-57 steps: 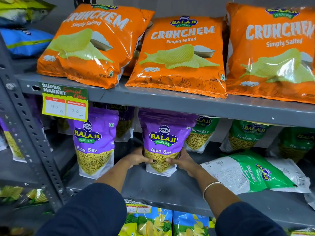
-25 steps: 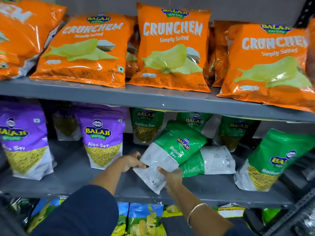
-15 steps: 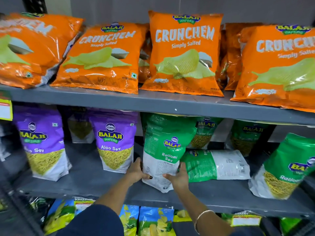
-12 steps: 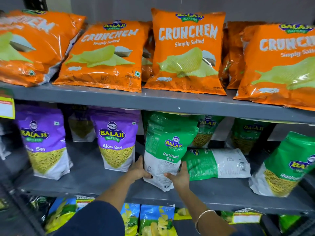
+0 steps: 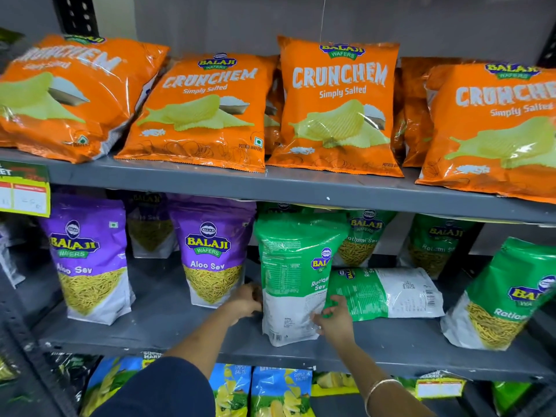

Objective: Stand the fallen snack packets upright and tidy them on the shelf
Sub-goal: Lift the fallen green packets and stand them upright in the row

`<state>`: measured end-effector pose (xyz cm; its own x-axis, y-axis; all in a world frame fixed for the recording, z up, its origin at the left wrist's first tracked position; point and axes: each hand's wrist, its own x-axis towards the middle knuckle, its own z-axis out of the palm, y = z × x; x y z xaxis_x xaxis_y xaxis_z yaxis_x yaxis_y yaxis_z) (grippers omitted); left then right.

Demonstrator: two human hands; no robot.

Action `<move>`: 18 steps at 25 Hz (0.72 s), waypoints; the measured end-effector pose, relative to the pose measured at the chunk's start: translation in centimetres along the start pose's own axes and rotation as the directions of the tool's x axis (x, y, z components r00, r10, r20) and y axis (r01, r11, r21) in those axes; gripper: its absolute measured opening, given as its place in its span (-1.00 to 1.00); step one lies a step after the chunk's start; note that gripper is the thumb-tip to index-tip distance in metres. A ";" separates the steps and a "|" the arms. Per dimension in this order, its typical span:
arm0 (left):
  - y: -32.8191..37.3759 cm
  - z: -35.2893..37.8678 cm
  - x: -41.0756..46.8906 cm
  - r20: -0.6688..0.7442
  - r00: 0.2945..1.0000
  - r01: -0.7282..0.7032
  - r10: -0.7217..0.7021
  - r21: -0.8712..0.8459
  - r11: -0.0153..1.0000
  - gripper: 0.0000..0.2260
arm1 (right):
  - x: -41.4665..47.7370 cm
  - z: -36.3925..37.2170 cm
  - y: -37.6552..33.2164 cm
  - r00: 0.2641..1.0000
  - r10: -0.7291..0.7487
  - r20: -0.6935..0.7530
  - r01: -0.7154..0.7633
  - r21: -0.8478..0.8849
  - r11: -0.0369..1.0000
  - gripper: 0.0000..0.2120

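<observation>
A green Ratlami Sev packet [image 5: 293, 278] stands upright on the grey middle shelf [image 5: 180, 323], its back panel turned partly toward me. My left hand [image 5: 245, 300] touches its lower left edge and my right hand [image 5: 334, 319] grips its lower right edge. Just to its right a second green Ratlami Sev packet [image 5: 388, 293] lies flat on its side. Two purple Aloo Sev packets [image 5: 90, 260] [image 5: 215, 257] stand upright to the left. Another green packet [image 5: 499, 299] leans at the far right.
Orange Crunchem packets [image 5: 337, 106] lean along the upper shelf. More green packets [image 5: 364, 236] stand at the back of the middle shelf. A price label [image 5: 24, 194] hangs at the left. Blue and yellow packets [image 5: 279, 392] fill the shelf below.
Both hands lifted the fallen green packet from the shelf, tipped it upright and turned it so its back faces more toward me. Before that they were on a purple packet.
</observation>
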<state>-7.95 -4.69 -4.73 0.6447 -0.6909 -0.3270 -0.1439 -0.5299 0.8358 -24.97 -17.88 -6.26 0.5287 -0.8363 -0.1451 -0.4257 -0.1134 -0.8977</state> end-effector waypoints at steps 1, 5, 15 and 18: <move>0.0 0.0 -0.1 0.024 1.000 0.001 -0.001 -0.010 1.000 -0.54 | -0.1 0.1 -0.1 1.000 -0.017 0.015 0.017 -0.031 0.999 -0.37; 0.1 0.2 -0.2 0.186 0.982 0.025 -0.017 -0.043 0.999 -0.74 | -0.7 0.7 -0.7 0.947 -0.070 0.312 0.102 -0.086 0.991 -0.03; 1.0 0.8 0.0 0.076 0.992 -0.099 0.096 0.032 0.995 -0.33 | 0.2 0.3 -1.9 0.921 -0.098 0.376 0.156 -0.129 0.979 -0.25; 1.5 1.4 0.2 0.040 0.996 -0.082 0.079 0.066 0.994 -0.30 | 0.1 0.5 -2.2 0.953 -0.119 0.279 0.201 -0.287 0.936 -0.11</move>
<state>-9.04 -6.32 -4.16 0.6005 -0.7500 -0.2774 -0.2452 -0.5029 0.8289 -23.61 -17.39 -4.48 0.7596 -0.6335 -0.1473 -0.5030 -0.4287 -0.7505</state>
